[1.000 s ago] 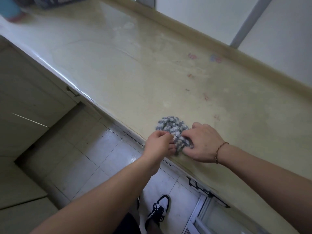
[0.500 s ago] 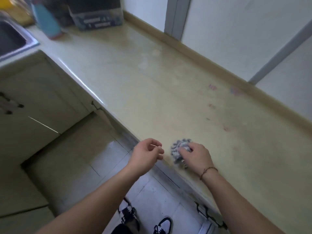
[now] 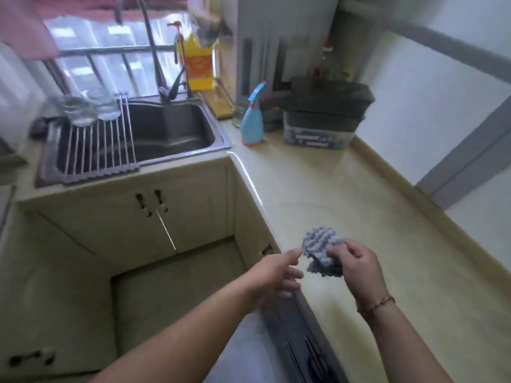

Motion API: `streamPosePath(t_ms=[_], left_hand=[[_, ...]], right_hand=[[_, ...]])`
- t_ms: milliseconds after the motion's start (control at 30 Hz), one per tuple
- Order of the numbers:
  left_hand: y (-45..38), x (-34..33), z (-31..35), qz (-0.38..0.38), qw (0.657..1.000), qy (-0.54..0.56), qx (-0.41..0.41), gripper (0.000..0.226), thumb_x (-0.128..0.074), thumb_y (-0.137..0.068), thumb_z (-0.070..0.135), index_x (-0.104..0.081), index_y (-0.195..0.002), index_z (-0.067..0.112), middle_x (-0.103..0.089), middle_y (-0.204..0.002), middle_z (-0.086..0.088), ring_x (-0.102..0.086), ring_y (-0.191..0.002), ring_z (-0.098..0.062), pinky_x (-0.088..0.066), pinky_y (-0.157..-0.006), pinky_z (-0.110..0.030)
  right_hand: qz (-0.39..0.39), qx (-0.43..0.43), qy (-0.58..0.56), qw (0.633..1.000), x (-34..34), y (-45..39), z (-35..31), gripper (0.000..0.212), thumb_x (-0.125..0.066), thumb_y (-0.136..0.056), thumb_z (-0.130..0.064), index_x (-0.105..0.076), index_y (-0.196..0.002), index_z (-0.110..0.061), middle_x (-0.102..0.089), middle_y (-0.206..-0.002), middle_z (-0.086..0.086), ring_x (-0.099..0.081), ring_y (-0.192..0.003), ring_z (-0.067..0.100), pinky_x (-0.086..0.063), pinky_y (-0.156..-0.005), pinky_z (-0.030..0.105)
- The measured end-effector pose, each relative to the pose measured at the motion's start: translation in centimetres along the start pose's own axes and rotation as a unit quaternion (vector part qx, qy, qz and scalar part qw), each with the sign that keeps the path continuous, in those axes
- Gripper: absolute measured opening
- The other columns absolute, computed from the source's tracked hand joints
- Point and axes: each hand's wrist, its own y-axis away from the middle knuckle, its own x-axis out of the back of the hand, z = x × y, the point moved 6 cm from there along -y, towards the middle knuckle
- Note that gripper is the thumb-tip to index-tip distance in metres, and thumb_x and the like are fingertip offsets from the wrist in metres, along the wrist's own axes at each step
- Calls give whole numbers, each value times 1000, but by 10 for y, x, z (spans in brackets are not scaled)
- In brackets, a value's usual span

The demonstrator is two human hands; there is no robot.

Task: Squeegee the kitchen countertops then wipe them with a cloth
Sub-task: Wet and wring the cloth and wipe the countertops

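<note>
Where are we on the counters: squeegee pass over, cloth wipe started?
Done: no squeegee is in view, so that pass is apparently over, though unconfirmed. In hand: the right hand grips the bunched grey-and-white knitted cloth just above the beige countertop; the left hand is open beside it. Left: faint streaks show on the counter toward the blue spray bottle, so wiping probably remains.

Grey-and-white striped cloth (image 3: pixel 320 246), pale cream-yellow countertop (image 3: pixel 345 203) with a glossy sheen. Back there, a light blue spray bottle (image 3: pixel 253 121), a bright yellow container (image 3: pixel 197 66) with orange print, and a dark steel-grey sink (image 3: pixel 177 131).
</note>
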Motion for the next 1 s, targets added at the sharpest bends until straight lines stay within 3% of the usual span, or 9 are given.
streamPosePath(t_ms=[100, 167, 267, 400, 600, 767, 833, 933, 1000], left_hand=[[-20, 36, 54, -29, 995, 72, -61, 65, -57, -80, 64, -60, -125, 17, -65, -111, -4, -61, -96, -19, -48, -80, -30], [-32, 70, 90, -20, 990, 97, -105, 63, -60, -81, 57, -60, -124, 12, -65, -111, -7, -58, -100, -22, -46, -86, -34], [-46, 132, 136, 3, 974, 169, -154, 58, -66, -83, 42, -54, -127, 5, -55, -111, -14, -50, -104, -28, -44, -89, -40], [-54, 220, 194, 46, 954, 217, -202, 42, -64, -88, 23, -56, -125, 3, -59, -109, -17, -57, -101, -30, -45, -93, -44], [-62, 338, 242, 147, 930, 250, -226, 30, -67, -81, 12, -65, -110, 8, -66, -91, -10, -64, -78, -21, -53, -71, -31], [-81, 411, 267, 164, 932, 258, -193, 39, -68, -77, 16, -62, -115, 12, -65, -91, -7, -61, -74, -17, -53, -64, -30], [-88, 436, 276, 162, 933, 266, -181, 41, -68, -76, 16, -61, -116, 11, -64, -92, -7, -61, -73, -16, -53, -62, -29], [-101, 474, 291, 136, 922, 318, -174, 36, -60, -79, 2, -55, -114, 3, -62, -86, -13, -59, -68, -20, -51, -55, -27], [-104, 491, 298, 88, 916, 356, -159, 29, -51, -81, -5, -54, -109, 2, -59, -81, -15, -56, -65, -21, -47, -51, -24]], right_hand=[[-43, 97, 55, 993, -66, -40, -39, 17, -63, -71, -27, -62, -68, -10, -59, -60, -4, -54, -58, 13, -44, -54, 27], [-67, 170, 108, 977, -110, -67, -57, 13, -66, -73, -32, -68, -74, -19, -65, -73, -8, -61, -74, 11, -49, -67, 24], [-65, 301, 178, 935, -173, -107, -86, 17, -68, -74, -30, -71, -84, -16, -62, -89, -13, -55, -103, 8, -39, -92, 10], [-138, 392, 275, 867, -266, -171, -116, 35, -59, -72, -40, -68, -96, -16, -68, -105, 1, -48, -124, 22, -45, -99, 38], [-269, 508, 332, 747, -374, -229, -146, 49, -58, -78, -50, -66, -115, -20, -64, -122, -7, -35, -139, 28, -37, -110, 46], [-313, 524, 270, 745, -438, -274, -160, 34, -62, -81, -40, -69, -107, -19, -63, -124, -8, -36, -140, 26, -36, -111, 38], [-312, 525, 212, 763, -453, -289, -166, 29, -63, -82, -31, -69, -107, -17, -63, -124, -8, -42, -136, 23, -36, -110, 33], [-238, 530, 123, 804, -465, -317, -181, 29, -61, -86, -14, -66, -114, -11, -63, -125, 0, -56, -122, 19, -47, -99, 37], [-211, 502, 111, 831, -478, -337, -187, 37, -59, -90, -18, -58, -126, -10, -58, -132, 5, -55, -124, 18, -44, -103, 33]])
